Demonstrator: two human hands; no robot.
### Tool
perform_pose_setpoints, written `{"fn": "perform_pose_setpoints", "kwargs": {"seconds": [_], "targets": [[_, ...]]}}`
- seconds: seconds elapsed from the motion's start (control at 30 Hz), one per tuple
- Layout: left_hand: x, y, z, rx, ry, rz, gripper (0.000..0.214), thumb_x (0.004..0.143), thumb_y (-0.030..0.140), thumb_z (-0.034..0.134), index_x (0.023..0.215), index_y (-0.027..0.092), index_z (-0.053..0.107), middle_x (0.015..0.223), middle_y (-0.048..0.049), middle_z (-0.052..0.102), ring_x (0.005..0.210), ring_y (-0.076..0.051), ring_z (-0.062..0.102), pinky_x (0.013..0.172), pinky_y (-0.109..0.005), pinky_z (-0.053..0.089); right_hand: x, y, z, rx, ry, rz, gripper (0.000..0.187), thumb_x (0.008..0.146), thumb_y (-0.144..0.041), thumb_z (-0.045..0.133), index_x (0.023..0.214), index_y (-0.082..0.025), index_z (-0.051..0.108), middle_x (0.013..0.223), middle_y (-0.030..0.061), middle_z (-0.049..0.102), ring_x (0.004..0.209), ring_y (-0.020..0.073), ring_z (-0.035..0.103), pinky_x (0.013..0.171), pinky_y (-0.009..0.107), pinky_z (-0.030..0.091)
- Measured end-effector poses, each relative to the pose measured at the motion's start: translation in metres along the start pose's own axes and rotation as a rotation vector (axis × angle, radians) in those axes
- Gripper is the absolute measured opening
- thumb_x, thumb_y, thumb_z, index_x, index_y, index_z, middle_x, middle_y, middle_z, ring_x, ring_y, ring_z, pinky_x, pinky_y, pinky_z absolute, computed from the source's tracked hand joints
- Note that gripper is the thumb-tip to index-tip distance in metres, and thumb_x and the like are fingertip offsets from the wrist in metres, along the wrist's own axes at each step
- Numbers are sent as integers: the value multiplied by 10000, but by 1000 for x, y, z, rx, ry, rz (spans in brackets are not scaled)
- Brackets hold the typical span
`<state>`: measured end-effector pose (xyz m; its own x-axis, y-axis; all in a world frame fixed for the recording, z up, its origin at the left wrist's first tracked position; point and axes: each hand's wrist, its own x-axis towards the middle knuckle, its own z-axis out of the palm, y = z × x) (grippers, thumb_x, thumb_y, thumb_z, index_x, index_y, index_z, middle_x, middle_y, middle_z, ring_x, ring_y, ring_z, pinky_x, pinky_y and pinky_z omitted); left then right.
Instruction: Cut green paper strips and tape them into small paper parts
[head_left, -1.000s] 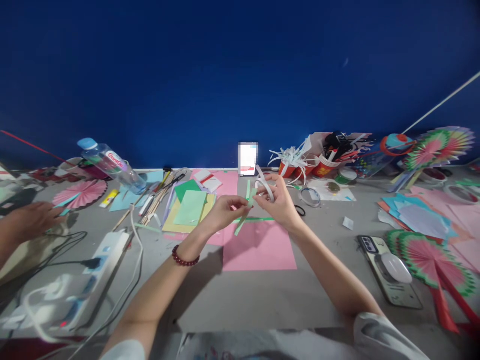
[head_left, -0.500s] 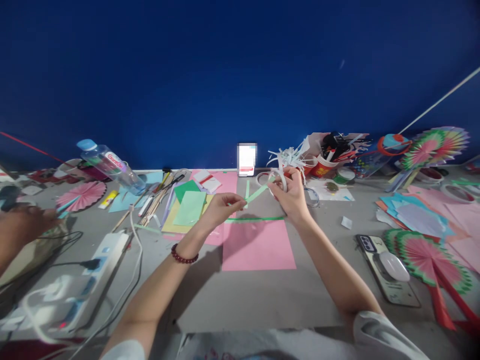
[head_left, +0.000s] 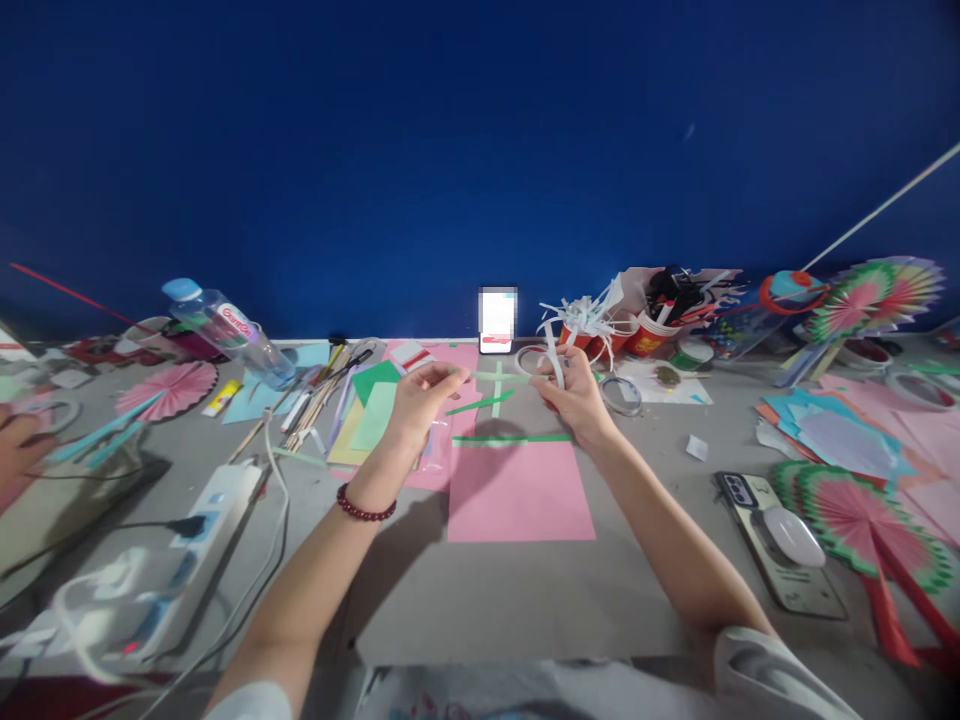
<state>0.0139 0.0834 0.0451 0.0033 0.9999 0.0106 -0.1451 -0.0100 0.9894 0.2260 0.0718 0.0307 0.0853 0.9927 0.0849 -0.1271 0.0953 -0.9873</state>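
Observation:
Both my hands are raised above a pink paper sheet (head_left: 519, 492) on the grey table. My left hand (head_left: 417, 404) pinches one end of a thin light-green paper strip (head_left: 499, 377). My right hand (head_left: 574, 395) holds the strip's other end, with a white tape roll (head_left: 553, 366) looped over its fingers. The strip runs almost level between the two hands. Darker green strips (head_left: 511, 439) lie on the table just below.
A stack of green and yellow paper (head_left: 373, 417) lies left of the hands. A water bottle (head_left: 225, 330), power strip (head_left: 199, 529) and cables are at the left. Paper cups (head_left: 646, 338), a phone with a mouse (head_left: 780, 537) and folded paper fans (head_left: 859, 510) are at the right. Another person's hand (head_left: 19, 452) is at the far left.
My hands have moved apart and the green strip, first bunched between them, is now stretched out level. The other person's hand at the left has drawn back toward the frame edge.

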Motion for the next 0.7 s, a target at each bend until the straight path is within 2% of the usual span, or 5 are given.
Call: {"fn": "perform_pose_setpoints", "kwargs": {"seconds": [0.17,0.33,0.43,0.6,0.7], "targets": [[-5,5,2,-45,94,39,229,632,365,799,746,185,714,720,-34,686,695,-134,639,562,-220,495,-2,3,2,-33,-38,31,544,639,-353,778,988,-252,373,689,-99,575,444,56,499,357,136,323],[-5,7,0,-5,107,96,212,646,362,797,746,188,728,701,-23,681,667,-122,615,608,-236,514,1,0,-5,-22,70,-99,332,760,-423,695,917,-216,487,611,-71,595,355,39,400,328,163,335],[-5,4,-1,20,98,109,215,661,361,789,776,186,740,735,-34,701,723,-136,638,677,-248,528,2,-4,-10,-40,131,-204,272,779,-418,689,854,-206,536,619,-36,602,399,60,447,336,181,373],[-2,0,-4,45,107,147,260,689,385,762,845,178,744,837,-53,726,783,-146,651,701,-244,529,2,-7,-13,-111,228,-352,201,772,-383,700,866,-228,614,888,27,563,722,140,582,423,232,534],[0,1,-6,79,98,146,285,695,408,748,859,175,742,872,-60,724,792,-151,646,670,-240,526,1,-11,-14,-134,275,-395,184,743,-363,723,806,-215,633,1096,57,520,798,146,593,435,238,556]]}}
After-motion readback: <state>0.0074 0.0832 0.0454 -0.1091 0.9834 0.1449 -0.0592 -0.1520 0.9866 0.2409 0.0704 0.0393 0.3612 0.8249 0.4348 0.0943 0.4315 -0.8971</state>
